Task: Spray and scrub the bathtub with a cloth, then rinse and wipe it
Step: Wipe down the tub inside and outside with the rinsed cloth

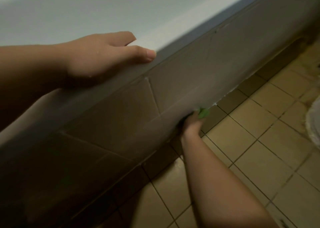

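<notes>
Dim light falls on a tan tiled floor [259, 141] with dark grout.

The bathtub [72, 11] fills the upper left, its rim running diagonally from lower left to upper right. The left hand [97, 57] rests on that rim, thumb lying along the outer edge. Below the rim the tiled side panel [121, 120] drops to the floor [259, 158], which spreads to the right. The right hand [192, 123] is low against the panel near its bottom edge, holding what seems to be a cloth [204, 113].
</notes>
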Tool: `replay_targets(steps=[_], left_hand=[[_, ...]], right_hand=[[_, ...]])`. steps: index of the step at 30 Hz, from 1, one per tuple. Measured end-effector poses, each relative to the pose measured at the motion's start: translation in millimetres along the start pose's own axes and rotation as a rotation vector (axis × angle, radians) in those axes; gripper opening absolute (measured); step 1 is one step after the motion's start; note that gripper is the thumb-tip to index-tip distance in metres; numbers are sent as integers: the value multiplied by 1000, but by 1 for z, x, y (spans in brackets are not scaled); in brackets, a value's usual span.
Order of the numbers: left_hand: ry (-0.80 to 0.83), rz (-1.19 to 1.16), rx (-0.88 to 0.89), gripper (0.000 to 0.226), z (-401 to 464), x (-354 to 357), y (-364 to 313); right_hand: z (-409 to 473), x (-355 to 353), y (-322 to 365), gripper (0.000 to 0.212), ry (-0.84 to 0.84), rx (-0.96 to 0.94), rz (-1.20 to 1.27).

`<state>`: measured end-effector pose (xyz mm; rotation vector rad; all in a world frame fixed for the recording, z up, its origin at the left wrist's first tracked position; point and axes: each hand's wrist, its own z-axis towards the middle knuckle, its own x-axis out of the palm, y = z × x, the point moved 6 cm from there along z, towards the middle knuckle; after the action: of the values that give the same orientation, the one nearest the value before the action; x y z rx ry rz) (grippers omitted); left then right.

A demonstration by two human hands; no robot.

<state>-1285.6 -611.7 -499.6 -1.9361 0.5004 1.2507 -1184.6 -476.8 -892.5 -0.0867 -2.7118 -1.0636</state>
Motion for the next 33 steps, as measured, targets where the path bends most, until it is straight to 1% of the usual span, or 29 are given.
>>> replay_targets(steps=[1,3,4,6,7,9,10,11,12,14,16,18,19,21,23,24,25,26,28,29,31,33], left_hand=[[6,-10,4,73,3,1,-1],[12,5,24,73,6,2,-8],[6,-1,25,71,8,3,-9],[-3,-18,19,66,8,1,-9],[-9,-23,25,65,8,1,-9],[-14,-28,34,65,8,1,-9],[-15,-30,42,64,9,1,-9],[-15,-40,46,64,10,1,-9],[-13,-64,51,65,11,1,-9],[-6,-97,66,68,11,1,-9],[-4,-85,84,75,11,1,-10],[6,-62,101,70,10,2,-11],[16,-51,105,66,9,3,-11],[24,-37,105,67,8,4,-12],[6,-14,82,72,10,4,-11],[-3,6,68,70,12,4,-10],[-11,29,57,67,13,5,-10],[-15,45,47,64,15,6,-9],[-21,70,23,60,19,7,-10],[-25,87,20,61,21,7,-12],[-32,109,16,63,25,8,-17],[-38,114,18,69,26,7,-24]], right_hand=[[-13,0,3,31,19,-28,32],[-50,-1,-8,54,59,-50,-3],[-73,-4,-20,58,86,-41,-33],[-100,-9,-45,55,139,29,-88],[-102,-10,-45,52,143,54,-127],[-99,-1,-17,50,108,132,-95],[-95,6,5,50,76,128,-66],[-94,13,33,51,57,66,-40],[-98,19,63,53,39,-35,-39],[-123,32,110,55,9,-293,-137],[-166,40,114,62,40,-473,-206],[-200,37,82,67,91,-521,-261],[-207,32,65,70,120,-502,-286],[-194,23,49,70,157,-354,-322],[-166,22,64,60,122,-170,-269],[-157,24,81,54,91,-152,-243],[-156,28,102,52,81,-201,-232],[-165,34,127,52,84,-300,-221],[-201,50,161,58,97,-554,-230],[-220,56,166,58,109,-653,-234],[-250,58,154,54,105,-814,-258],[-262,51,133,53,129,-893,-297]])
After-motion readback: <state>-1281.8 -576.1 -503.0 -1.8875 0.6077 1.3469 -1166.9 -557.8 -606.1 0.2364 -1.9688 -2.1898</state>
